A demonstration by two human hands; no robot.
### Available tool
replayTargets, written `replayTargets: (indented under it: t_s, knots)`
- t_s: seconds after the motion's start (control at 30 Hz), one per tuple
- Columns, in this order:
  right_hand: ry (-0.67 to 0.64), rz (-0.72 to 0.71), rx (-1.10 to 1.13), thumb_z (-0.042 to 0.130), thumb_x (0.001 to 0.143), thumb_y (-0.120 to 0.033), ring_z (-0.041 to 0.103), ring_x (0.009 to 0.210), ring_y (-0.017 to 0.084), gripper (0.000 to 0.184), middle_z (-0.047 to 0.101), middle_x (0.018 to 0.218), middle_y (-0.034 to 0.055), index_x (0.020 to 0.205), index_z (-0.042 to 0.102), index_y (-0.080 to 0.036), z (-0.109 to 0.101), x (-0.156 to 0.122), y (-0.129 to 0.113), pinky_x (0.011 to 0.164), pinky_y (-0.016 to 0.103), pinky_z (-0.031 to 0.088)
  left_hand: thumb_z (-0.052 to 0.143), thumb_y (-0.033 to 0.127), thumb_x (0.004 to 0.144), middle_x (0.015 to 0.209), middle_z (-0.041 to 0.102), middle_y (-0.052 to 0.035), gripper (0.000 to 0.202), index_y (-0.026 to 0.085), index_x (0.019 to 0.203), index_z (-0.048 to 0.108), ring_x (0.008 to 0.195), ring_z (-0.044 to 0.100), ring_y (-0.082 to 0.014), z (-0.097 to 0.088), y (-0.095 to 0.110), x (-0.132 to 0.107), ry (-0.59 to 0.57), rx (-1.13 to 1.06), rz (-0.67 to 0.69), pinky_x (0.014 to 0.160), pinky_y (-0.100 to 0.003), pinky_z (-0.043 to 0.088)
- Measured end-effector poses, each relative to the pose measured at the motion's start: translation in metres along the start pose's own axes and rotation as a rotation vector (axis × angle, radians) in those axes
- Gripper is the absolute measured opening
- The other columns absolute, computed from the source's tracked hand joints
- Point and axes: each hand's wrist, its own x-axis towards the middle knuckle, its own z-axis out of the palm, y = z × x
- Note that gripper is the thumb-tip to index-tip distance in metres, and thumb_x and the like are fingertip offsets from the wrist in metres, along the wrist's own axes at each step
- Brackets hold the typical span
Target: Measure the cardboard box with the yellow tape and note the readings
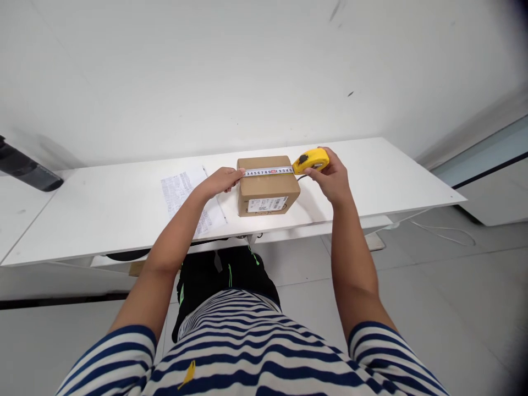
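Observation:
A small brown cardboard box [267, 190] with a white label on its near side stands on the white table [103, 214]. A white measuring tape blade [268, 172] lies stretched across the box's top. My left hand [220, 180] is closed, pinching the tape's end at the box's left edge. My right hand [332, 179] grips the yellow tape measure case [311, 160] just past the box's right edge.
A printed paper sheet [185, 201] lies on the table left of the box, under my left forearm. A dark object [27, 170] sits at the far left. A white wall rises behind the table. A cable [445, 235] lies on the floor to the right.

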Motion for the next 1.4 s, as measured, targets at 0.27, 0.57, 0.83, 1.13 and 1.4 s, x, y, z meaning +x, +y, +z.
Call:
replayTargets:
  t_s: [0.27,0.57,0.83,1.13,1.4]
  knots:
    - [-0.023,0.013,0.010,0.090,0.069,-0.060,0.068,0.101,0.024,0.068,0.069,0.109,0.0037,0.122,0.064,-0.026,0.001,-0.006,-0.005,0.092,0.046,0.064,0.062,0.060,0.096,0.072,0.047,-0.0003,0.048,0.022,0.072,0.046,0.060,0.041,-0.0110,0.010,-0.003,0.001,0.063,-0.049,-0.018,0.062,-0.029,0.035]
    - [0.180,-0.027,-0.118,0.093,0.061,-0.062,0.067,0.088,0.019,0.075,0.066,0.103,0.0004,0.118,0.060,-0.027,-0.010,-0.012,-0.021,0.076,0.038,0.063,0.068,0.049,0.093,0.062,0.048,0.0004,0.045,0.021,0.062,0.051,0.055,0.039,-0.0097,-0.010,0.020,0.003,0.170,-0.104,0.044,0.062,-0.031,0.037]
    - [0.338,-0.324,-0.649,0.080,0.076,-0.057,0.065,0.085,0.026,0.050,0.066,0.093,0.0080,0.112,0.064,-0.025,0.071,-0.099,-0.086,0.074,0.044,0.058,0.063,0.037,0.097,0.075,0.062,-0.0087,0.032,0.017,0.073,0.062,0.078,0.062,-0.0203,-0.012,0.096,0.060,0.102,0.093,0.037,0.080,-0.038,0.046]
    - [0.428,-0.190,-0.742,0.066,0.091,-0.045,0.067,0.078,0.024,0.037,0.068,0.092,0.0059,0.125,0.068,-0.030,0.129,-0.107,-0.084,0.066,0.037,0.058,0.065,0.038,0.094,0.116,0.072,-0.0087,0.018,0.021,0.087,0.062,0.103,0.060,-0.0231,0.030,0.054,0.081,0.201,0.379,0.288,0.089,-0.033,0.043]
    - [0.486,-0.204,-0.698,0.064,0.092,-0.042,0.070,0.088,0.026,0.036,0.069,0.096,0.0067,0.126,0.064,-0.029,0.136,-0.103,-0.071,0.073,0.041,0.062,0.069,0.041,0.093,0.101,0.072,-0.0064,0.023,0.021,0.087,0.059,0.090,0.061,-0.0198,0.036,0.054,0.074,0.249,0.219,0.182,0.079,-0.033,0.043]
